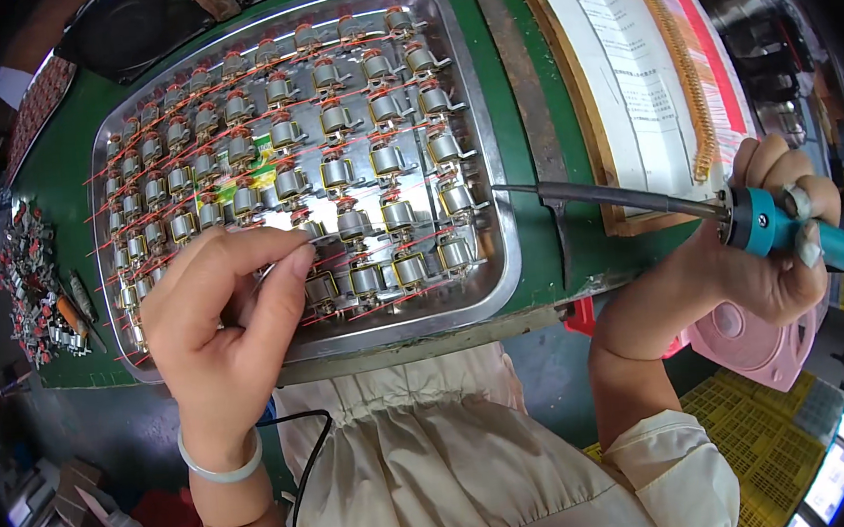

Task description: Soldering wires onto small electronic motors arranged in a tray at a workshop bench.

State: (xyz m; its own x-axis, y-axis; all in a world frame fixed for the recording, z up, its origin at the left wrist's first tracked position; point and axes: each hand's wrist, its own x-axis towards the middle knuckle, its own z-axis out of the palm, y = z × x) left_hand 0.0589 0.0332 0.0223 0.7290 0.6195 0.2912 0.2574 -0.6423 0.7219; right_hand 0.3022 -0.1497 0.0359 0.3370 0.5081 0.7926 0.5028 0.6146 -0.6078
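You have a green bench [592, 261] with a worn near edge. Grey-green floor [551, 358] under the bench. Your side of the bench, right: pink plastic seat [750, 345], then yellow lattice crates [759, 440] lower down. Bright panes [835, 480] beyond the crates, windows or lamps unclear. Left below the bench: cardboard box [72, 490].

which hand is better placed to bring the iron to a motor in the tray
Probably the right hand: it grips the teal-handled soldering iron, whose tip points toward the metal tray. The left hand is over the motors, without an iron.
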